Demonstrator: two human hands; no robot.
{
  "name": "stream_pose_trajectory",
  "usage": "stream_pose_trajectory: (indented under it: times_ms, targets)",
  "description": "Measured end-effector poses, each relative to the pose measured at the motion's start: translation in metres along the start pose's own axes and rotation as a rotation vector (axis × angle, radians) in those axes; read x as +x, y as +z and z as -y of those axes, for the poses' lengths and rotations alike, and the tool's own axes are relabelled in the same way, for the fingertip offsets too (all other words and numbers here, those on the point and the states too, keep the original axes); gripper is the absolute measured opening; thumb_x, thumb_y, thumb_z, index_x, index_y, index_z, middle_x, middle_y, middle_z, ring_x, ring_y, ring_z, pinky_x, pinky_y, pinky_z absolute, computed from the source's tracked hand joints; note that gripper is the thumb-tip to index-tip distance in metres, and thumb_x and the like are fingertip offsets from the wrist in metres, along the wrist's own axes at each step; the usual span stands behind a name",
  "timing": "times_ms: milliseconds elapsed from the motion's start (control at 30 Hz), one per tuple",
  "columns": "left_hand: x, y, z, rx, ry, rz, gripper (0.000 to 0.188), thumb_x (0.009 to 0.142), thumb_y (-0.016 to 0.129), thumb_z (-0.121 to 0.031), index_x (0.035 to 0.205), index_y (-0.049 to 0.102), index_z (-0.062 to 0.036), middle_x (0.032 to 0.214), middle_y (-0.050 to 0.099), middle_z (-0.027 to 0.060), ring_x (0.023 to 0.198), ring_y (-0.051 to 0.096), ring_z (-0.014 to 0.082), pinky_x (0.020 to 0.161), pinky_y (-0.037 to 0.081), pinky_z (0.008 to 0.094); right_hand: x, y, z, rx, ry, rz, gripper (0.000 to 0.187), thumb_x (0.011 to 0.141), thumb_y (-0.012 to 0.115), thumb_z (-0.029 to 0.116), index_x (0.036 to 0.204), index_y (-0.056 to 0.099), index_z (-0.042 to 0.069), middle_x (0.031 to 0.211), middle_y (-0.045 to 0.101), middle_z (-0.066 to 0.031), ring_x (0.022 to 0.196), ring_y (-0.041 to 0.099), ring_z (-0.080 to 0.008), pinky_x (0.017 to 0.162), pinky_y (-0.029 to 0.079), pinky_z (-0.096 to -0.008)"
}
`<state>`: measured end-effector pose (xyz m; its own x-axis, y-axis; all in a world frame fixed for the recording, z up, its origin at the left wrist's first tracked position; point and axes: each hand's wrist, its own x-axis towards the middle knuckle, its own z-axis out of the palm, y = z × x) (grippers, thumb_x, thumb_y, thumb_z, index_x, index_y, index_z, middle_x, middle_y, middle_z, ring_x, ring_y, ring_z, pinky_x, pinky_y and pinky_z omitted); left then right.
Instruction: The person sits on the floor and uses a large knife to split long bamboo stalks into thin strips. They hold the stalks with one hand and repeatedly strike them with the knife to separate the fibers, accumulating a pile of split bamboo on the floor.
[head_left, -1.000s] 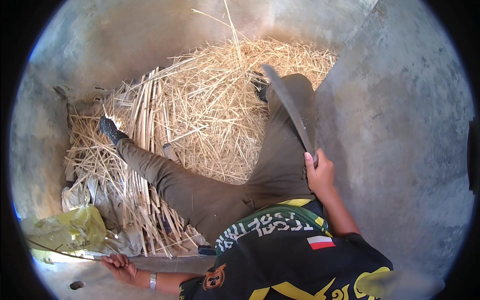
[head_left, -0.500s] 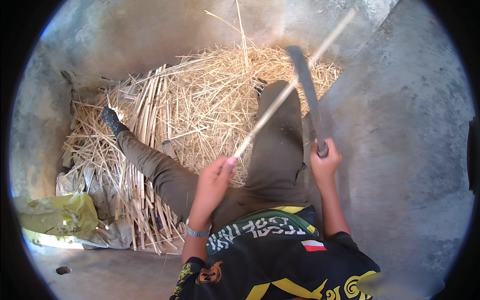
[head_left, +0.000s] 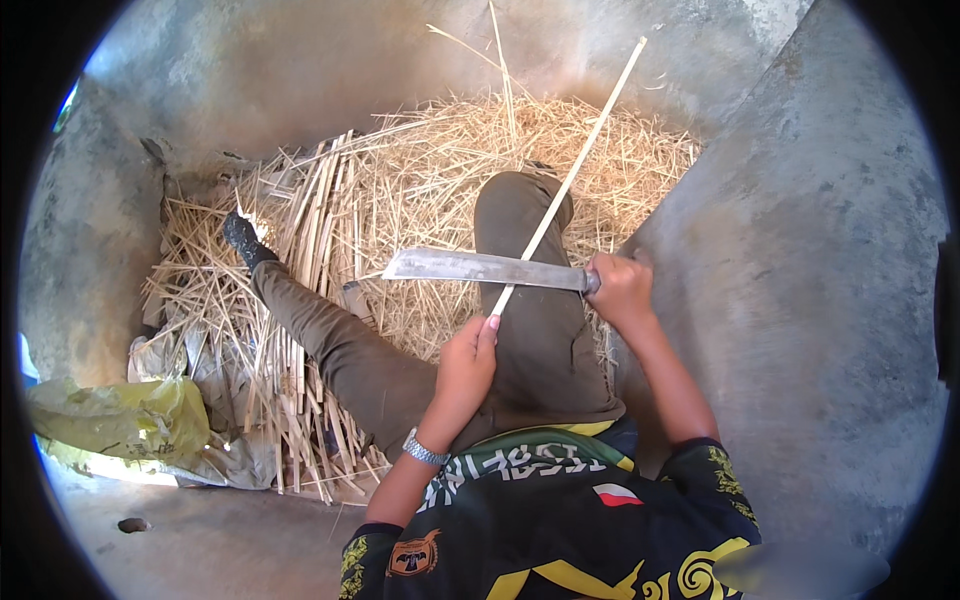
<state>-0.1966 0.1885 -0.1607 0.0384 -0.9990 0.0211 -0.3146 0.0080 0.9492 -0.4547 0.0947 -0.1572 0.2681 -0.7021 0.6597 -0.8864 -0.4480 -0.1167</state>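
My left hand (head_left: 467,362) is closed round the lower end of a long, pale bamboo strip (head_left: 571,172), which slants up and to the right across my bent right leg. In my right hand (head_left: 621,288) is the handle of a machete (head_left: 470,267), gripped in a fist. The broad grey blade points left and lies crosswise against the strip, a little above my left hand. Whether the edge bites into the strip, I cannot tell.
Shavings (head_left: 430,190) cover the floor around my legs. Split bamboo strips (head_left: 310,230) lie piled at the left, by a yellowish plastic sack (head_left: 125,418). Concrete walls (head_left: 790,300) rise behind and at the right. A small hole (head_left: 133,525) shows at lower left.
The machete has swung from pointing up, near the strip's far part, to lying level across it near my left hand. My right hand moved up and left; the strip now stands steeper.
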Motion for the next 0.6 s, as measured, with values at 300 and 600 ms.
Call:
stream_pose_trajectory:
  times_ms: [300,600]
  targets:
    - [-0.020,-0.004,-0.006,0.123,-0.042,-0.040,0.036,0.106,0.055,-0.030,0.084,0.055,-0.0015,0.063,0.054,0.0214,0.055,0.053,0.0389,0.054,0.041,0.0446,0.073,0.004,-0.076,-0.298,0.604,0.130,0.024,0.086,0.066,0.029,0.078,0.067,0.007,0.069,0.068,-0.0127,0.065,0.069,-0.0331,0.061,0.054,-0.0480]
    - [0.000,-0.020,-0.005,-0.500,-0.503,0.351,0.040,0.110,0.049,-0.039,0.082,0.052,-0.0108,0.060,0.039,-0.0070,0.049,0.032,0.0039,0.045,0.027,0.0217,0.049,0.004,-0.043,-0.125,0.129,0.056,0.015,0.077,0.072,0.020,0.071,0.063,0.009,0.060,0.063,-0.0115,0.056,0.065,-0.0317,0.056,0.052,-0.0445]
